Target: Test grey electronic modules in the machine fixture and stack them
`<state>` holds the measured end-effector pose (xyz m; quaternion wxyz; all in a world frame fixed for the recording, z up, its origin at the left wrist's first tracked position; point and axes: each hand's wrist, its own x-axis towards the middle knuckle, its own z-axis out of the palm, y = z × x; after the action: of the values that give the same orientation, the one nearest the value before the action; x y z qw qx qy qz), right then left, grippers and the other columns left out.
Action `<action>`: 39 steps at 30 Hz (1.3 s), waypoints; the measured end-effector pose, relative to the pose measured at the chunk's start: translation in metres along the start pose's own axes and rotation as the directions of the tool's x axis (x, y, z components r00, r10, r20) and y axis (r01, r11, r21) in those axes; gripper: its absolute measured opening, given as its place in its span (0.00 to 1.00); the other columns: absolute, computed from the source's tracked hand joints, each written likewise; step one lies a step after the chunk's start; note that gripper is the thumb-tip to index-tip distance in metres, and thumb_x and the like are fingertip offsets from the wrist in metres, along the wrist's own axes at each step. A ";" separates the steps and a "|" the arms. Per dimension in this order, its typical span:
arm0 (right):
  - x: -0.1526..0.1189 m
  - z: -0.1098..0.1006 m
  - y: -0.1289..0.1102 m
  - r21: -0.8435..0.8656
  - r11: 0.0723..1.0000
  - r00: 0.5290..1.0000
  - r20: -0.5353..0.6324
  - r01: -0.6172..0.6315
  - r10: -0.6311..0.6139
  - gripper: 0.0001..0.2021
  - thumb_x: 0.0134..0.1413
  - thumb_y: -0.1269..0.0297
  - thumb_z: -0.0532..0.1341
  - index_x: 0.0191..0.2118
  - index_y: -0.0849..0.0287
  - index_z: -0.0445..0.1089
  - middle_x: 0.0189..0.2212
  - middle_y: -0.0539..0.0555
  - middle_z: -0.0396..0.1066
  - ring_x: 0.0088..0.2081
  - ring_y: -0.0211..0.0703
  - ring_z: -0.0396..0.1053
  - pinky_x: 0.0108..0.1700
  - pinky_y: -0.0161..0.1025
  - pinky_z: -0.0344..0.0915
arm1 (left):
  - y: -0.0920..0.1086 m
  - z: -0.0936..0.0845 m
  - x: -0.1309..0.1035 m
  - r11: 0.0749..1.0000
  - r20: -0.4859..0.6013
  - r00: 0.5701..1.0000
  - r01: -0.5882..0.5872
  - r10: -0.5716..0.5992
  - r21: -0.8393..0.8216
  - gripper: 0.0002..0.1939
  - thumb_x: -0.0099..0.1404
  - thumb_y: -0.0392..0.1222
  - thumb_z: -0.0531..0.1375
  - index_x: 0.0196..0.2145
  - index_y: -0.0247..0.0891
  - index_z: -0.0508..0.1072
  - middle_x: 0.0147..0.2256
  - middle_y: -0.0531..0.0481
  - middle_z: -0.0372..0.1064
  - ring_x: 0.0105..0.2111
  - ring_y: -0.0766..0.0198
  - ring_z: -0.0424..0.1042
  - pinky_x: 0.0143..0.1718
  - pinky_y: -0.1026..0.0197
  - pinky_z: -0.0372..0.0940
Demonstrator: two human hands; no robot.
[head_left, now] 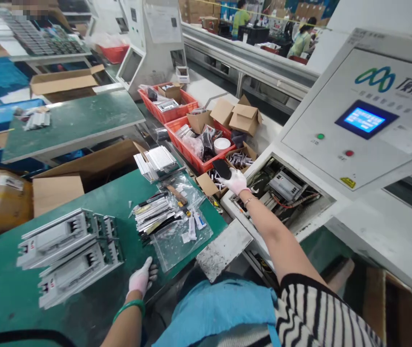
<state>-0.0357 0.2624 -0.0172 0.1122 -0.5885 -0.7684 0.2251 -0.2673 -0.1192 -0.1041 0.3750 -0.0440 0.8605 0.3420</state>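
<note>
My right hand point(236, 181), in a white glove, reaches forward past the table's far right corner. It grips a flat black object with rounded corners point(222, 169), above small cardboard boxes of little parts point(240, 159); what the object is I cannot tell. My left hand point(143, 278), also gloved, rests at the near edge of the green table point(93, 193) with its fingers loosely apart and nothing in them. Left of it stand stacked silver-white metal modules point(70, 277). Farther up lie a heap of thin strips point(155, 214), a clear plastic bag point(173, 253) and small white tubes point(192, 226).
Finned metal pieces point(158, 161) stand at the table's far edge. Behind are red crates point(191, 153) of mixed parts. On the right rises a grey machine point(314, 115) with a lit screen and an open bay holding a module point(285, 186). Co-workers point(241, 19) sit in the background.
</note>
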 end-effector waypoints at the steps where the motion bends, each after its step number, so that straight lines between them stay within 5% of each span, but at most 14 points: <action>1: 0.014 0.007 -0.005 -0.034 0.998 0.998 0.035 -0.050 0.051 0.39 0.49 0.40 0.65 0.60 0.62 0.64 0.53 0.65 0.67 0.55 0.59 0.67 0.58 0.48 0.62 | 0.001 -0.001 0.000 0.999 0.014 0.999 0.038 -0.038 -0.009 0.36 0.36 0.74 0.63 0.21 0.32 0.70 0.19 0.44 0.66 0.15 0.65 0.60 0.16 0.62 0.50; 9: 0.070 0.040 -0.025 -0.118 0.968 0.967 0.101 -0.223 0.235 0.48 0.49 0.44 0.67 0.68 0.65 0.50 0.60 0.71 0.60 0.61 0.62 0.61 0.59 0.52 0.60 | -0.001 -0.006 0.008 0.986 0.084 0.985 0.157 -0.153 -0.051 0.36 0.37 0.74 0.64 0.20 0.34 0.69 0.17 0.48 0.63 0.14 0.66 0.58 0.16 0.63 0.48; 18: 0.080 0.042 -0.016 -0.154 0.956 0.954 0.134 -0.249 0.270 0.50 0.45 0.43 0.69 0.68 0.64 0.50 0.58 0.70 0.63 0.60 0.62 0.63 0.58 0.53 0.60 | -0.004 -0.004 0.016 0.948 0.099 0.957 0.286 -0.274 -0.142 0.33 0.35 0.70 0.67 0.19 0.35 0.68 0.16 0.51 0.62 0.15 0.68 0.57 0.17 0.65 0.45; 30: 0.079 0.044 -0.011 -0.130 0.963 0.960 0.117 -0.237 0.253 0.49 0.46 0.43 0.68 0.68 0.62 0.50 0.58 0.70 0.63 0.59 0.62 0.63 0.58 0.53 0.59 | -0.012 -0.003 0.023 0.944 0.118 0.955 0.290 -0.273 -0.160 0.35 0.29 0.72 0.67 0.18 0.36 0.66 0.15 0.53 0.59 0.14 0.68 0.56 0.17 0.65 0.44; 35: 0.061 0.037 -0.017 -0.092 0.982 0.984 0.041 -0.167 0.171 0.42 0.54 0.47 0.63 0.69 0.61 0.50 0.58 0.68 0.63 0.59 0.61 0.63 0.58 0.52 0.60 | -0.010 -0.005 0.021 0.962 0.123 0.965 0.245 -0.231 -0.118 0.36 0.29 0.74 0.66 0.19 0.35 0.68 0.16 0.51 0.61 0.15 0.67 0.57 0.17 0.64 0.46; 39: -0.003 0.033 0.001 0.005 0.994 0.985 -0.142 0.105 -0.103 0.28 0.61 0.54 0.56 0.64 0.60 0.60 0.57 0.63 0.66 0.58 0.54 0.64 0.60 0.47 0.60 | -0.009 -0.006 0.019 0.969 0.125 0.971 0.220 -0.206 -0.110 0.36 0.31 0.74 0.66 0.19 0.35 0.68 0.16 0.50 0.62 0.14 0.66 0.58 0.17 0.63 0.46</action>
<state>-0.0487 0.2524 -0.0464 0.1815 -0.5614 -0.7868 0.1814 -0.2818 -0.1258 -0.1194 0.4539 -0.1399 0.8056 0.3542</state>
